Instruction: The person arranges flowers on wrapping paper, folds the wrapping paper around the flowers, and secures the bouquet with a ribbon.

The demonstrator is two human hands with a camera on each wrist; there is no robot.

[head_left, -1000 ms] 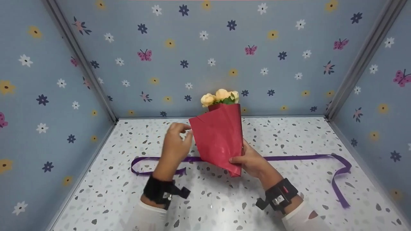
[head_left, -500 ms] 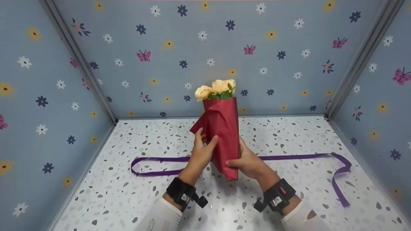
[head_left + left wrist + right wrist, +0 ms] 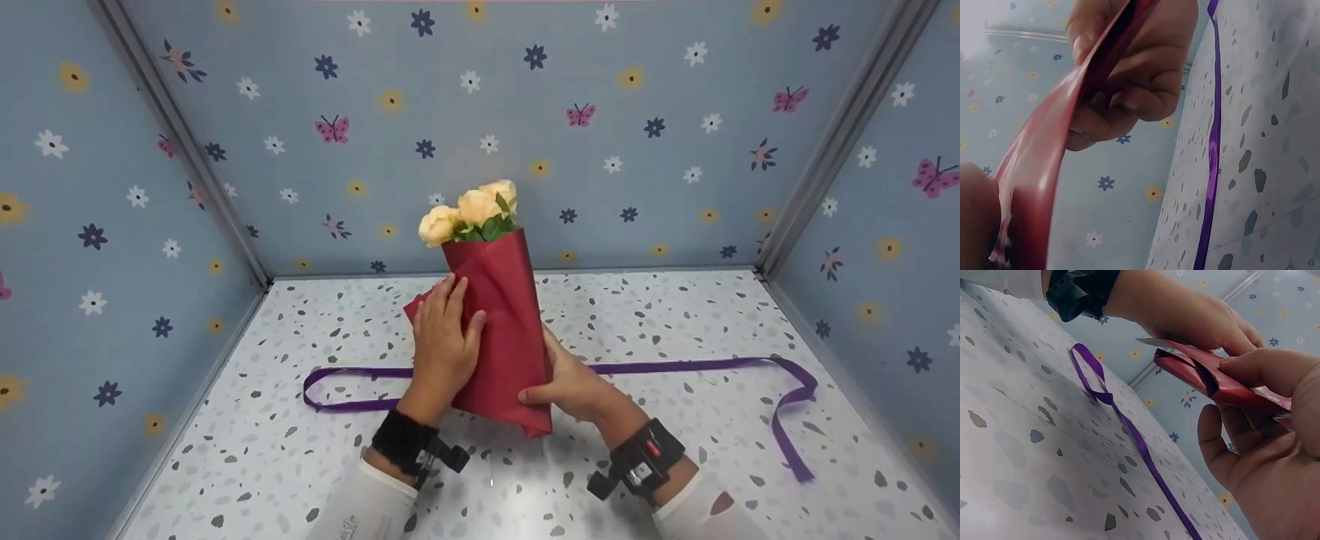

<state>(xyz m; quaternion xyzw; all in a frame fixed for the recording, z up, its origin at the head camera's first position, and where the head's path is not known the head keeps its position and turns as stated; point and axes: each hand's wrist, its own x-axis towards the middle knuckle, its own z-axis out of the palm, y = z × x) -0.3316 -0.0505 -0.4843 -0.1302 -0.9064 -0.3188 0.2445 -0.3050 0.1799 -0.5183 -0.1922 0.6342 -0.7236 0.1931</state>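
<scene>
A bouquet of cream-yellow flowers (image 3: 477, 208) with green leaves stands tilted slightly left, wrapped in red paper (image 3: 501, 330). My right hand (image 3: 579, 386) holds its lower right side, thumb in front and fingers behind. Against the paper's left side my left hand (image 3: 442, 341) lies flat, its fingers straight and pointing up. A corner of paper juts out left of those fingers. The right wrist view shows the folded lower end of the wrap (image 3: 1188, 374) between my right thumb and fingers. In the left wrist view, my right hand (image 3: 1148, 73) appears behind the paper edge. The stems are hidden.
A purple ribbon (image 3: 690, 366) stretches across the speckled white table (image 3: 645, 315) behind the bouquet, looped at the left and bent towards me at the right. Blue flower-patterned panels (image 3: 675, 90) enclose the back and both sides.
My left hand has come from beside the paper onto its left side, folding the left flap around. The bouquet has since shifted left and tilted, with both hands on it.
</scene>
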